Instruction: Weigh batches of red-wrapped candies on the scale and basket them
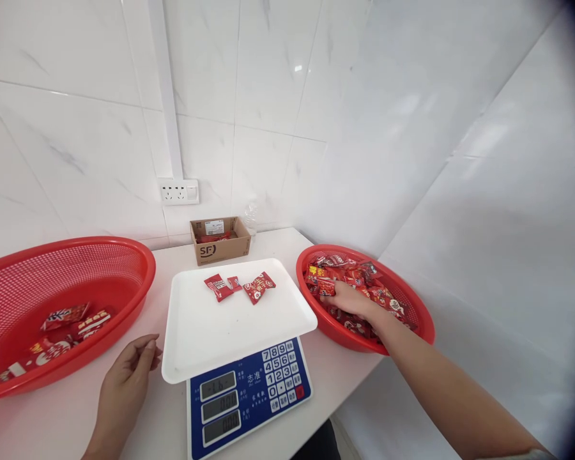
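Note:
My left hand [130,377] is at the left edge of the white scale tray [230,326], its fingers curled in against the thumb and nothing visible in them. On the tray are a few small red snack packets [260,287]. My right hand [349,300] reaches into the right red basket [424,319], which is heaped with red and brown wrapped snacks [388,300]. Its fingers close around a small red packet [326,287] at the heap's left side; some fingertips are hidden. Below the tray, the scale's blue panel [256,390] shows three displays and a keypad.
At the left stands another red basket [144,268] with several larger red packets [64,316] at its bottom. A cardboard box [223,249] with red packets sits behind the tray, beside a clear plastic bag [250,216]. Tiled walls with a socket [179,191] enclose the table.

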### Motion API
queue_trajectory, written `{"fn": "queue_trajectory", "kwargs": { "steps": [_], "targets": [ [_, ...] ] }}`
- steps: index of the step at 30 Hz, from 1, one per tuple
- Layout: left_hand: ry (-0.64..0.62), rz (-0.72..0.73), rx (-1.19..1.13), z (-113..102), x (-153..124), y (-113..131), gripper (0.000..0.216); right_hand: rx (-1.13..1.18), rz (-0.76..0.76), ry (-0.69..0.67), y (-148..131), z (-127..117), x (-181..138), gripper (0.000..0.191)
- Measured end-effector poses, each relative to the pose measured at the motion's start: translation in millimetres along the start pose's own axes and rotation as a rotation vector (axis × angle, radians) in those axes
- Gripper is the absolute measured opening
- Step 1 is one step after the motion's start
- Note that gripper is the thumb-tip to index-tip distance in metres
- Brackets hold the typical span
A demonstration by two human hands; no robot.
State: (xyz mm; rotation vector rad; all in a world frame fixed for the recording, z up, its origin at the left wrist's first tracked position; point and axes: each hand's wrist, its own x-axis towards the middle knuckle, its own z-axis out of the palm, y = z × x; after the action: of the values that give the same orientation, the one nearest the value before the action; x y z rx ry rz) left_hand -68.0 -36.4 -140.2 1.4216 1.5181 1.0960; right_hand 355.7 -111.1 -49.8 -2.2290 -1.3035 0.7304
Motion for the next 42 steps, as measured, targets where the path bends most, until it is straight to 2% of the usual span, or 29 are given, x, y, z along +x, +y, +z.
{"fn": "queue_trajectory", "kwargs": {
  "steps": [6,9,13,15,17,19,21,22,24,26,28,31,36,42],
  "targets": [
    [-0.003,-0.017,-0.001,-0.7,1.0,-0.6,0.047,0.139,0.023,0.069,-1.5,-2.6,-3.5,0.011],
    [0.002,-0.014,-0.013,-0.2,1.1,-0.1,0.047,0.156,-0.001,0.151,-1.7,-5.8,-3.1,0.017],
    [0.016,0.018,-0.059,0.8,-1.0,4.2,0.048,0.151,-0.106,0.293,-23.3,-3.7,-15.2,0.026],
    [0.03,0.033,-0.083,1.3,-2.5,7.1,0.047,0.147,-0.25,0.333,-46.1,7.9,-28.7,0.031],
    [0.043,0.031,-0.094,1.5,-3.8,9.7,0.046,0.061,-0.628,0.36,-72.5,28.9,-44.5,0.024],
    [0.05,0.022,-0.096,1.1,-4.7,11.2,0.047,-0.022,-0.875,0.308,-97.7,57.1,-58.5,0.023],
    [0.05,0.018,-0.098,0.3,-5.5,11.7,0.047,-0.11,-1.017,0.188,-118.7,87.0,-67.7,0.028],
    [0.05,0.018,-0.099,-0.3,-5.8,11.7,0.047,-0.148,-1.042,0.161,-127.2,100.4,-70.3,0.03],
    [0.047,0.022,-0.102,-1.1,-6.2,11.4,0.046,-0.208,-1.011,0.124,-140.1,120.6,-72.9,0.032],
    [0.049,0.035,-0.116,-1.5,-6.4,11.1,0.045,-0.228,-0.931,0.07,-147.4,130.1,-74.8,0.025],
    [0.052,0.047,-0.141,-1.2,-6.1,10.9,0.045,-0.21,-0.878,0.001,-149.5,130.7,-78.5,0.017],
    [0.052,0.053,-0.173,-0.3,-5.5,10.4,0.046,-0.187,-0.888,-0.053,-145.4,125.8,-85.5,0.026],
    [0.044,0.033,-0.151,-0.3,-6.0,10.9,0.045,-0.232,-0.883,-0.023,-137.4,132.0,-83.0,0.033],
    [0.037,0.032,-0.139,-0.6,-6.3,10.0,0.045,-0.289,-0.885,0.029,-145.7,143.7,-69.2,0.035]
  ]
}}
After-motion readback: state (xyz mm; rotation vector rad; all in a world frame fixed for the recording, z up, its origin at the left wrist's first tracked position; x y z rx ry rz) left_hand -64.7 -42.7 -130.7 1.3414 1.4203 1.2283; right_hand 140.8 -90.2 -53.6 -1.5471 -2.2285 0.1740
